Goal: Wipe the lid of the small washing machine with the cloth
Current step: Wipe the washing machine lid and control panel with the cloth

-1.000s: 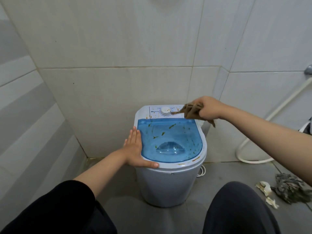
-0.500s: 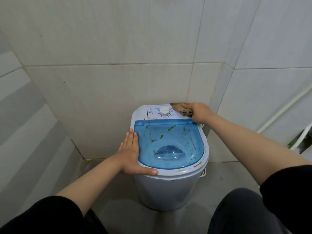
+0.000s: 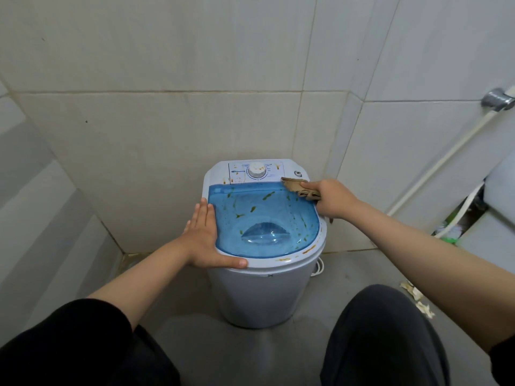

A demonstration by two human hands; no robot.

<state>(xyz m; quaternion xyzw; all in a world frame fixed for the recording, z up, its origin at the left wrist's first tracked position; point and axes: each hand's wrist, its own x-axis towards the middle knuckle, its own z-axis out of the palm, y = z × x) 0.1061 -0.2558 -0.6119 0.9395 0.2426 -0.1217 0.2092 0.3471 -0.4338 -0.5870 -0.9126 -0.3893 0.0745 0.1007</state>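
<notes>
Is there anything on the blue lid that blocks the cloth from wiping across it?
Nothing visible blocks it. The right hand presses the cloth at the blue lid far right corner; the left hand lies flat along its left rim only.

White hose (image 3: 434, 165), wall bracket (image 3: 497, 101), paper scraps (image 3: 416, 298).

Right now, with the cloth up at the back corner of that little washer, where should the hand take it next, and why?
Probably sweep the cloth forward and leftward across the blue lid. The right hand presses it only at the lid's far right corner, while green and orange smears dot the lid's middle and front rim. The left hand lies flat on the left edge of the washing machine, apparently steadying it.
</notes>
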